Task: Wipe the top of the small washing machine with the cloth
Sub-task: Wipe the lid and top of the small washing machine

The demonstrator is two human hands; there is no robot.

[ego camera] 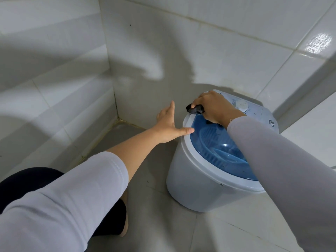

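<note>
on the white rim at the far left edge of the small washing machine [196, 180], a dark cloth [195, 109] is bunched up and gripped by the right hand [212, 108], fingers curled round it and pressing it against the rim beside the blue translucent lid [220, 151]. the machine stands on the tiled floor [218, 231] near a corner of the tiled wall [163, 51], its control panel with a round dial [241, 106] just behind the right hand. the left hand [170, 127] is spread with straight fingers, holding nothing; its thumb touches the near-left part of the rim, seemingly to steady the tub. both arms wear pale sleeves, the left one pushed up the forearm.

as to progress, wiping looks to be under way at the rim's far-left stretch. no clear line between wiped and unwiped surface shows, so how much is already clean cannot be told. judging by where the cloth sits, the lid's broad blue face, the near rim and the control panel likely remain to be covered.
</note>
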